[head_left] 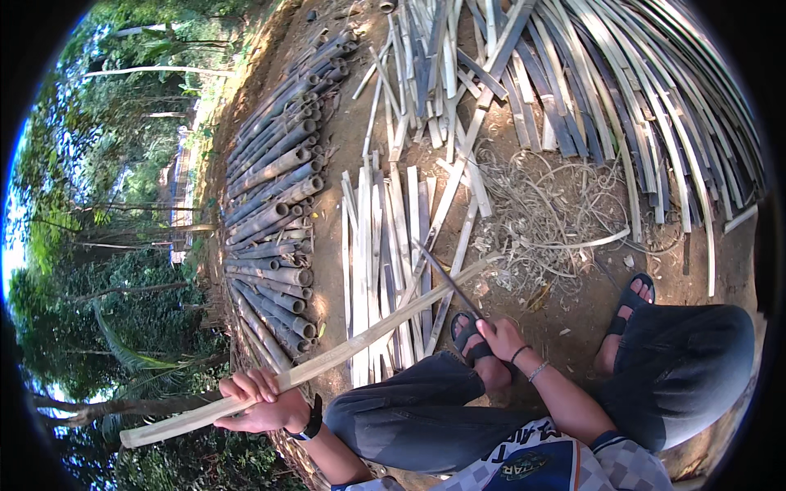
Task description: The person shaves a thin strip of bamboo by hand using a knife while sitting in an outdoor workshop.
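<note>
My left hand (pixel 264 403) is closed round a long pale bamboo strip (pixel 360 340), near its lower left end. The strip slants up to the right across my left leg, and its far end reaches the heap of shavings. In my right hand (pixel 504 340), between my knees, is a knife (pixel 444 275) with a long, thin dark blade pointing up and to the left. The blade crosses the strip in this view; whether they touch I cannot tell. My fingers hide the knife's handle.
Curly bamboo shavings (pixel 553 209) lie on the dirt ahead of my sandalled feet. Split bamboo strips (pixel 385 270) lie left of them, with more strips (pixel 639 90) piled at the far right. Uncut bamboo poles (pixel 274 188) are stacked at the left, beside trees.
</note>
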Demonstrator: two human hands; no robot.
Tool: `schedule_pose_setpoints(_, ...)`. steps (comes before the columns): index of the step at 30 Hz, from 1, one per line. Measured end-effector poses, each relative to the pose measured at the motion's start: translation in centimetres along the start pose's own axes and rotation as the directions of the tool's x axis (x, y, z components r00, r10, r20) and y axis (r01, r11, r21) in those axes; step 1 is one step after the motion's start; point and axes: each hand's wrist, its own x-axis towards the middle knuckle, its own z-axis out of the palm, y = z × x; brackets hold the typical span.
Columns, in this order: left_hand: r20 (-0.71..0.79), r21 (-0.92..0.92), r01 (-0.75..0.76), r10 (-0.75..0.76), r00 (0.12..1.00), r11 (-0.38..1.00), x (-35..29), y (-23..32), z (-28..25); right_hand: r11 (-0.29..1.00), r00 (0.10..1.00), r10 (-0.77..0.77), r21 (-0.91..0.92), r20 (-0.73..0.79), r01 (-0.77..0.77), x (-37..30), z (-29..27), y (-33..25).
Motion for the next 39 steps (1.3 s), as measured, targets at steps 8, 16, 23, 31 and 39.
schedule_pose_setpoints(8, 0.073, -0.159, -0.010, 0.022, 0.997, 0.987, 1.0, 0.7, 1.0, 0.974, 0.979, 0.155, 0.186, -0.131, -0.130, 1.2, 3.7, 2.2)
schedule_pose_setpoints(16, 0.024, -0.145, -0.023, 0.026, 0.999, 0.989, -0.1, 0.6, -0.4, 0.897, 0.958, 0.260, 0.398, -0.120, -0.193, 1.3, 2.5, 5.0)
schedule_pose_setpoints(23, 0.042, -0.157, -0.024, 0.031, 0.999, 0.987, -0.2, 1.2, 1.2, 0.949, 0.991, 0.114, 0.302, -0.077, -0.086, -0.8, 2.0, 0.0)
schedule_pose_setpoints(31, -0.070, -0.160, -0.025, 0.014, 0.997, 0.987, 0.8, 0.2, 1.4, 0.978, 0.968, -0.022, 0.195, -0.251, 0.073, 2.9, 3.5, 8.6)
schedule_pose_setpoints(39, -0.049, -0.127, -0.020, 0.013, 0.999, 0.992, 0.8, 0.7, 1.1, 0.955, 0.911, -0.296, -0.056, -0.288, 0.292, -1.3, 3.1, -0.4)
